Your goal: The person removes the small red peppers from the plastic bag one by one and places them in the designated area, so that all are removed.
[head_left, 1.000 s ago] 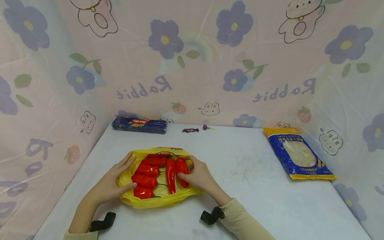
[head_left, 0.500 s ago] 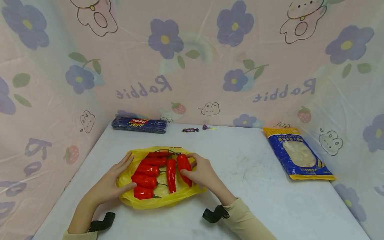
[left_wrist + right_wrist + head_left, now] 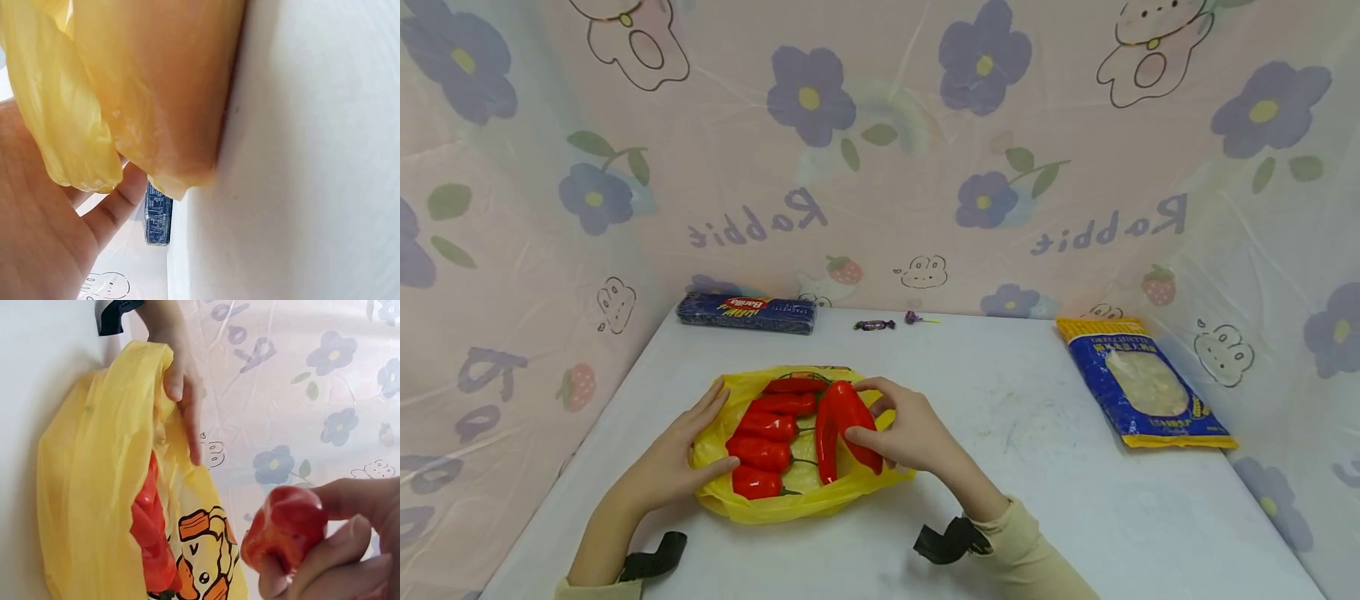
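Note:
A yellow plastic bag (image 3: 760, 510) lies on the table with its mouth spread, and several red chili peppers (image 3: 762, 453) with green stems are inside. My left hand (image 3: 662, 467) holds the bag's left side, thumb over the rim and fingers along the outside. In the left wrist view the bag's wall (image 3: 69, 125) hangs in front of that hand. My right hand (image 3: 917, 429) grips another red chili pepper (image 3: 850, 417) between thumb and fingers, raised above the bag's right part. The right wrist view shows this pepper (image 3: 287, 525) end-on, apart from the bag.
At the back of the white table (image 3: 1000, 383) lie a dark blue spaghetti pack (image 3: 747, 313), a wrapped candy (image 3: 874, 325) and a lollipop (image 3: 917, 317). A blue and yellow orecchiette bag (image 3: 1146, 383) lies at the right. A printed curtain (image 3: 880, 208) stands behind.
My right hand has lifted the red chili pepper up from the bag's right side, and the pepper now partly covers its neighbour. The left hand stays on the bag.

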`<move>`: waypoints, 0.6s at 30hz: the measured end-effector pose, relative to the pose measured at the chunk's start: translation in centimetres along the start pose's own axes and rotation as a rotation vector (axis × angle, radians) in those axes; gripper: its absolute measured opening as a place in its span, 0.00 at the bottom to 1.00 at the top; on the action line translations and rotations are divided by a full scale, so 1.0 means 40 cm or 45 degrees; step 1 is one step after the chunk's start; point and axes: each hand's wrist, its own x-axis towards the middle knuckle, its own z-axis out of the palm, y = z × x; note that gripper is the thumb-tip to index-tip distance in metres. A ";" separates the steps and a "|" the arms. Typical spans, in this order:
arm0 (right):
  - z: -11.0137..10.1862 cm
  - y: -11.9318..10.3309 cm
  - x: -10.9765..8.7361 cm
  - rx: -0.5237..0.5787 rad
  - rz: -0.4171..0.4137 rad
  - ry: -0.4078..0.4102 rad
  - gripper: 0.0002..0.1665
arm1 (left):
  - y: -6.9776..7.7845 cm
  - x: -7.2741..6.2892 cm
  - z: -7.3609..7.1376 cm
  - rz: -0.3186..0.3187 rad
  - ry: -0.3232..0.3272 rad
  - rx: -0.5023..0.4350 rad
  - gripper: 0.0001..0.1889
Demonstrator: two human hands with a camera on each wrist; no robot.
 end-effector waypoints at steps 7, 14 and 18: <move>-0.026 -0.004 0.003 0.116 -0.092 0.123 0.36 | 0.000 0.001 -0.002 -0.005 -0.004 0.006 0.53; -0.088 0.076 0.059 0.140 -0.001 0.404 0.37 | 0.000 0.002 -0.002 -0.005 -0.008 -0.011 0.53; -0.111 0.132 0.097 0.110 0.079 0.509 0.38 | -0.003 0.001 0.000 -0.012 -0.008 -0.013 0.53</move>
